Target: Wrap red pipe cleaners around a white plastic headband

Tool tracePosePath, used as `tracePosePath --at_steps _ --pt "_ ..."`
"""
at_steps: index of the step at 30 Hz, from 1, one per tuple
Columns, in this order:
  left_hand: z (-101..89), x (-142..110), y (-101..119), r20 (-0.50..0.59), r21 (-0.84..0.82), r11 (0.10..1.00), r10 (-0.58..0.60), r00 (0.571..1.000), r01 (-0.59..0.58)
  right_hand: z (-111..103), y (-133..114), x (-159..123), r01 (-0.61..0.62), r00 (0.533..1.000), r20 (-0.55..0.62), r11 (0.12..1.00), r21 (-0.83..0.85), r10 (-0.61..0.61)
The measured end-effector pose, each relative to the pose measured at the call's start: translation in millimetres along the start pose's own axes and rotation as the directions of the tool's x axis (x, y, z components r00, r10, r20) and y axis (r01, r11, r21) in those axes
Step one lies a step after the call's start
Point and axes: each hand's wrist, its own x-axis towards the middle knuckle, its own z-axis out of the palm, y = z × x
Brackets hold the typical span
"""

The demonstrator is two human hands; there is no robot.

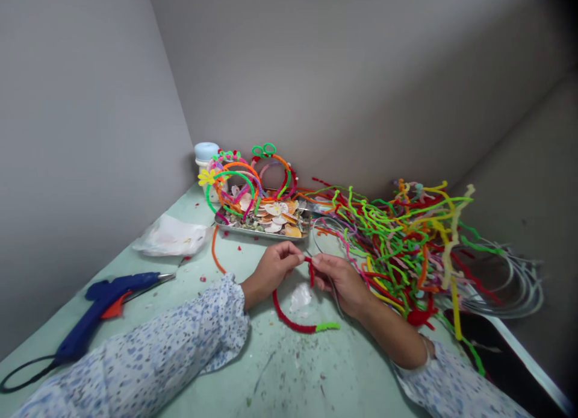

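Observation:
My left hand [275, 266] and my right hand [344, 282] meet above the middle of the table, both closed in a pinch. Between their fingertips runs a red pipe cleaner [311, 273], with a short piece hanging down. A curved band wrapped in red pipe cleaner [293, 325] bends below my left hand and finishes in a bright green tip [327, 327]. Part of this band is hidden by my left hand. A thin bare grey strip [336, 297] passes along my right hand; its join with the band is covered by my fingers.
Behind my hands stands a metal tray [266, 232] of shells, with colourful headbands [232, 189] on it. Rightward lies a tangled heap of pipe cleaners [397, 237] beside coiled grey hoops [519, 285]. A blue glue gun [94, 312] and a plastic bag [174, 236] lie left.

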Motion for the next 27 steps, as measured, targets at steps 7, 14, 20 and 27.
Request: tracePosePath --at_steps 7,14,20,27 --pt "-1.6 2.0 -5.4 -0.035 -0.020 1.000 -0.011 0.999 0.010 -2.5 2.6 -1.1 0.188 0.977 -0.034 0.932 -0.308 -0.208" --pt "-1.4 3.6 -6.6 -0.036 -0.051 0.998 -0.027 0.999 0.025 -0.7 8.7 -1.5 0.366 0.822 0.010 0.514 -0.776 -0.570" --pt "0.1 2.8 -3.5 -0.014 -0.021 0.999 -0.045 0.999 0.045 -0.5 8.9 -2.4 0.393 0.764 0.093 0.346 -0.852 -0.639" --pt "-0.3 3.1 -5.7 -0.011 -0.009 0.999 -0.041 0.999 0.041 -1.4 9.1 -3.3 0.377 0.750 0.097 0.303 -0.875 -0.654"
